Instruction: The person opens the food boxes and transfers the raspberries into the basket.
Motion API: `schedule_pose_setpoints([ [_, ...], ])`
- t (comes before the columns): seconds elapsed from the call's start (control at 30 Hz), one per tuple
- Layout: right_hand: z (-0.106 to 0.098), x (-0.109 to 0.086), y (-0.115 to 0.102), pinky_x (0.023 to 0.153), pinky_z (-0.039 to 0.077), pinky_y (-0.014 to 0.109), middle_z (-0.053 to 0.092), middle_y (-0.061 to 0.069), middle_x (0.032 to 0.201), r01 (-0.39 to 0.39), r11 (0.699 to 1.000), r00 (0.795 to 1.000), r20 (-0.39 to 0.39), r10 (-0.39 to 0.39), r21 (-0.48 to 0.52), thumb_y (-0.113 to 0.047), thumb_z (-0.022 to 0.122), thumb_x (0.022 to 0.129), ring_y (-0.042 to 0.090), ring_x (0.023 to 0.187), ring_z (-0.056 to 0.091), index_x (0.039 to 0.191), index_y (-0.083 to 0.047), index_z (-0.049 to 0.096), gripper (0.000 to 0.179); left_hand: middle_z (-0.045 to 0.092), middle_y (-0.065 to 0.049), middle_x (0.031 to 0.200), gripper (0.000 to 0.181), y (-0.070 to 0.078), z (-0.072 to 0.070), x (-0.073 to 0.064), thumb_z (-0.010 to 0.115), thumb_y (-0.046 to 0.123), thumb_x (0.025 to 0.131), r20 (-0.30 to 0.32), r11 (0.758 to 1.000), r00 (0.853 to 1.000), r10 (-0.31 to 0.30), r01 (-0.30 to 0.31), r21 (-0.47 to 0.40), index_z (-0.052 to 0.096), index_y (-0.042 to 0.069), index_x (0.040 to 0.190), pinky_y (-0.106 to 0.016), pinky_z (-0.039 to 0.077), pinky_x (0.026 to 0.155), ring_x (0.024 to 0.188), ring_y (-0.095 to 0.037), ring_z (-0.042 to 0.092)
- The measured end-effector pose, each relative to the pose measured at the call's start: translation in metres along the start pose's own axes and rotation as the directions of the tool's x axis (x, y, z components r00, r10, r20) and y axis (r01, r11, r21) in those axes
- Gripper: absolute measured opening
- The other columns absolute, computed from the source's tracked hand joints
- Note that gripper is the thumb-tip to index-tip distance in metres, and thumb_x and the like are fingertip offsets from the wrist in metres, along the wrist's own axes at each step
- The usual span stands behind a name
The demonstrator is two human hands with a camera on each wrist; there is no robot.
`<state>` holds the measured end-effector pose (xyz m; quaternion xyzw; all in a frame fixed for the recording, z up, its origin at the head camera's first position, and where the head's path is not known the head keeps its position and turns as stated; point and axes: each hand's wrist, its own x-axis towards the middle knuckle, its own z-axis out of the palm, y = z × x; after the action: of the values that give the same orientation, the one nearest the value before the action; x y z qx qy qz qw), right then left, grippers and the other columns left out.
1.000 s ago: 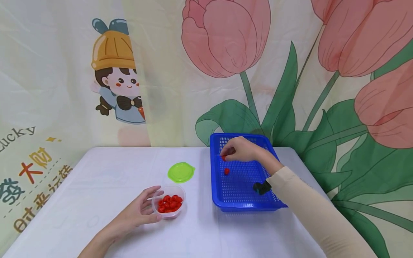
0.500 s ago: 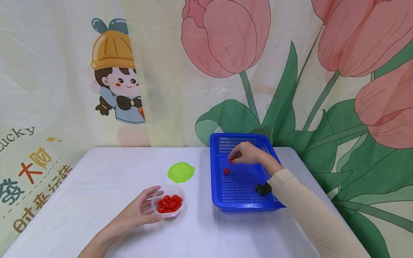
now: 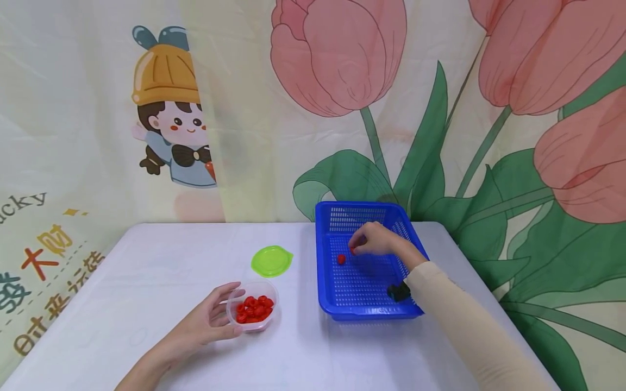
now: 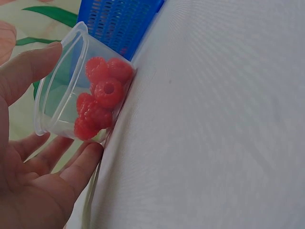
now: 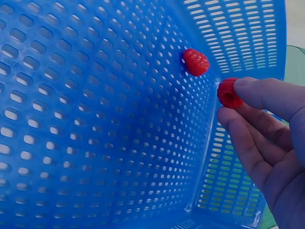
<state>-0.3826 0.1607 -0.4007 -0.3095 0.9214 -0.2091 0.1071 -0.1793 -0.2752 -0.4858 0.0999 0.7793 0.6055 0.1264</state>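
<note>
My right hand point(image 3: 374, 239) is inside the blue plastic basket point(image 3: 337, 314), pinching a red raspberry point(image 5: 229, 93) between thumb and fingers. In the right wrist view that raspberry shows its hollow end, and a second raspberry point(image 5: 196, 62) lies apart on the basket floor. My left hand point(image 3: 211, 320) curves round the side of a clear plastic tub point(image 3: 274, 298). Its thumb point(image 4: 35, 67) is at the tub's rim and other fingers are low by the base. Several raspberries point(image 4: 108, 90) sit in the bottom of the tub, which stands uncovered on the table.
A bright green lid point(image 3: 271, 261) lies flat behind the tub, left of the basket. The white-covered table point(image 3: 161, 260) ends at a printed curtain point(image 3: 249, 136) at the back. A black wrist device point(image 3: 398, 292) hangs below my right wrist.
My right hand has moved slightly right and lower in the basket, keeping the raspberry pinched. The left hand and tub stay in place; the head view has shifted a little.
</note>
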Motion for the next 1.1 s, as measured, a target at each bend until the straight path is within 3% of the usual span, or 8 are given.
schedule_pose_setpoints([
  [0.53,0.015,0.005,0.003,0.091,0.061,0.036,0.079,-0.001,0.101,-0.016,0.999,1.0,0.013,0.017,-0.045,-0.012,0.078,0.098,0.013,0.095,0.072,0.112,-0.008,0.082,0.015,0.038,-0.016,0.167,0.089,0.001,0.001,0.001,0.083,0.016,0.093,0.01,1.0,1.0,0.013,-0.013,-0.005,0.03,0.019,0.164,-0.016,0.051,0.101,0.152,-0.045,0.04],
  [0.77,0.017,0.01,0.005,0.091,0.06,0.035,0.079,-0.002,0.099,-0.017,0.998,1.0,0.015,0.018,-0.066,-0.012,0.081,0.095,0.012,0.093,0.072,0.108,-0.009,0.083,0.013,0.039,-0.011,0.167,0.09,-0.002,-0.001,0.002,0.084,0.015,0.091,-0.002,1.0,1.0,-0.017,0.017,-0.011,0.031,0.024,0.164,-0.016,0.05,0.103,0.151,-0.041,0.042],
  [1.1,0.02,0.011,0.006,0.094,0.06,0.037,0.079,-0.001,0.099,-0.062,0.996,0.997,0.051,0.065,-0.058,-0.011,0.08,0.095,0.014,0.096,0.073,0.108,-0.009,0.082,0.013,0.038,-0.016,0.166,0.089,-0.002,0.0,0.002,0.083,0.014,0.093,0.012,1.0,1.0,0.02,-0.02,-0.011,0.03,0.019,0.164,-0.015,0.05,0.101,0.152,-0.045,0.04],
])
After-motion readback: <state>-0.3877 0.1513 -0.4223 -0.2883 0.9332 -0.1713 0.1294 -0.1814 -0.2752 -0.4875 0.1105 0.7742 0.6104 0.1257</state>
